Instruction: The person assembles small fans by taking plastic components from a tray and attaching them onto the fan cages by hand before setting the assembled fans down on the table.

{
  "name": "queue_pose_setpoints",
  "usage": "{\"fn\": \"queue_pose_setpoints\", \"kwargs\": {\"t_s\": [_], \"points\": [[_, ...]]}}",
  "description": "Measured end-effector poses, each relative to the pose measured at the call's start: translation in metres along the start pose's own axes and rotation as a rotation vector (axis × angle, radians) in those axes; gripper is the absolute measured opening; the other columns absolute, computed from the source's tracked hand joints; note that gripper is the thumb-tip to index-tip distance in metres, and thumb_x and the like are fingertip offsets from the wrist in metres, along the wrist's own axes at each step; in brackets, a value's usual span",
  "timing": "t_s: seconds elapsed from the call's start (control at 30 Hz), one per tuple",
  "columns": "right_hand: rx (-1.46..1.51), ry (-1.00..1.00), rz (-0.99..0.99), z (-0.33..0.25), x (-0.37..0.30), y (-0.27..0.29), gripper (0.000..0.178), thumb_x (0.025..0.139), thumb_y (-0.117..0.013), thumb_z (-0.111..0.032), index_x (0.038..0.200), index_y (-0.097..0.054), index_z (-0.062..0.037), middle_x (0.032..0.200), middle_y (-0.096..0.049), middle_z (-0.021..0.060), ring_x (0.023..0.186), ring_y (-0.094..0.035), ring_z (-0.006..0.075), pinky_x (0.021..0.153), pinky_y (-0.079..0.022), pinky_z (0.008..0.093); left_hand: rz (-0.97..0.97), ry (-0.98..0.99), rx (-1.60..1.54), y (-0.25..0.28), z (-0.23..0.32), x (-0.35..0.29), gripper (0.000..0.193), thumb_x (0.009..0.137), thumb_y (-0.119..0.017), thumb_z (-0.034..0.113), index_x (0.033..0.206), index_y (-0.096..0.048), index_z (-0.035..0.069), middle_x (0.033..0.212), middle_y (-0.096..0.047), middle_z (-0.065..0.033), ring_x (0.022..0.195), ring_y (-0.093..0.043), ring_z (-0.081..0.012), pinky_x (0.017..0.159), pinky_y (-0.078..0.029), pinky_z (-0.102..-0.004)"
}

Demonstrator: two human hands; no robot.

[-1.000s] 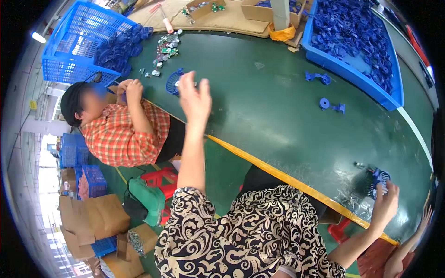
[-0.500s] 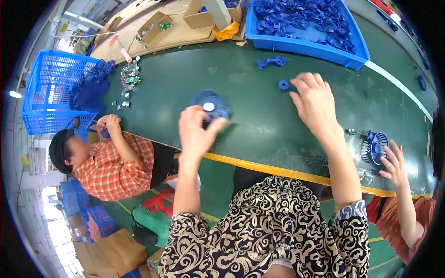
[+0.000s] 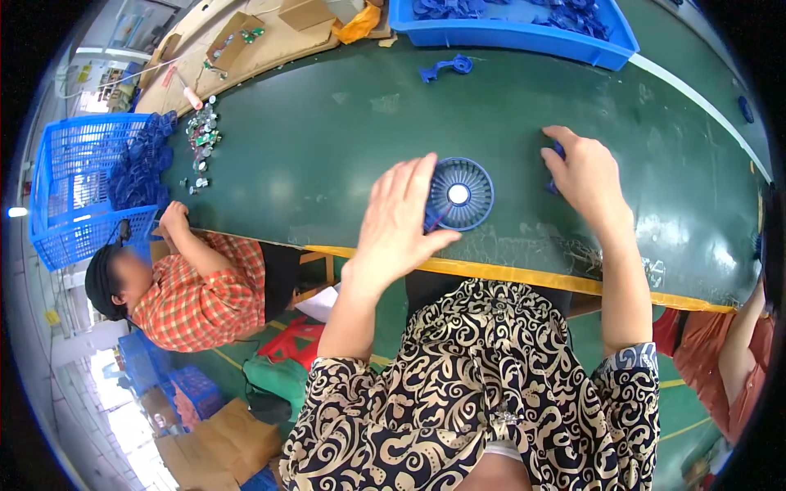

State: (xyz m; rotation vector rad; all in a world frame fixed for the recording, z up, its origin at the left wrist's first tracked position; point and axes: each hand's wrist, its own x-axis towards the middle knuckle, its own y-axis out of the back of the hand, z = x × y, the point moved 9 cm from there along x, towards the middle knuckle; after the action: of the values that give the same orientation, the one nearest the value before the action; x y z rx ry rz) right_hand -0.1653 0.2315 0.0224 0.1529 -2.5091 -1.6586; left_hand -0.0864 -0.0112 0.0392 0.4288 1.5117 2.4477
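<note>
Left fingers (image 3: 421, 182): thumb spread, cupped beside one fan cage (image 3: 460, 195).
Right fingers (image 3: 560, 132): curled around one blue bracket (image 3: 560, 150).
Tray (image 3: 516, 38): I see uncountable blue parts (image 3: 585, 18).
Loose bracket (image 3: 444, 68): one.

The room is bright. White light pours from the window (image 3: 127, 421) at the lower left, and a small lamp (image 3: 17, 212) glows above it. The counter (image 3: 508, 123) has shiny spots on its right. Straight lines bend near the round, black rim. The left hand (image 3: 395, 217) looks clear.

No legible lettering or numbers; a yellow patch (image 3: 52, 317) at far left, possibly a sign
</note>
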Motion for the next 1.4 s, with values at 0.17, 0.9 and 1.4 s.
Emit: {"fn": "queue_pose_setpoints", "kwargs": {"t_s": [0.17, 0.9, 1.4], "points": [[0.007, -0.065, 0.081, 0.031, -0.024, 0.015, 0.03, 0.098, -0.066, -0.024, 0.126, -0.07, -0.0113, 0.09, -0.073, 0.0217, 0.087, -0.07, 0.0429, 0.077, -0.055, 0.0479, 0.019, 0.097, 0.075, 0.019, -0.019, -0.013, 0.058, 0.078, -0.084, 0.02, 0.129, -0.062, 0.004, 0.102, -0.068, -0.0102, 0.109, -0.06, -0.0325, 0.099, -0.044, -0.0469], [0.021, 0.023, 0.39, 0.071, -0.062, 0.03, 0.029, 0.101, -0.065, -0.014, 0.129, -0.068, -0.0084, 0.118, -0.062, 0.0155, 0.096, -0.067, 0.0334, 0.083, -0.055, 0.0414, 0.013, 0.534, -0.544, -0.01, -0.056, -0.034, 0.02, 0.095, -0.072, 0.014, 0.108, -0.078, 0.0, 0.068, -0.071, -0.0051, 0.061, -0.066, -0.0084, 0.058, -0.051, -0.0266], [0.19, 0.002, 0.204, 0.009, -0.073, 0.019, 0.031, 0.088, -0.077, -0.007, 0.119, -0.072, -0.004, 0.094, -0.062, 0.0128, 0.069, -0.062, 0.024, 0.065, -0.052, 0.0374, 0.087, 0.311, -0.53, -0.012, -0.038, -0.032, 0.011, 0.094, -0.07, 0.011, 0.099, -0.075, 0.002, 0.077, -0.072, -0.0099, 0.072, -0.068, -0.0223, 0.069, -0.052, -0.0348]]}}
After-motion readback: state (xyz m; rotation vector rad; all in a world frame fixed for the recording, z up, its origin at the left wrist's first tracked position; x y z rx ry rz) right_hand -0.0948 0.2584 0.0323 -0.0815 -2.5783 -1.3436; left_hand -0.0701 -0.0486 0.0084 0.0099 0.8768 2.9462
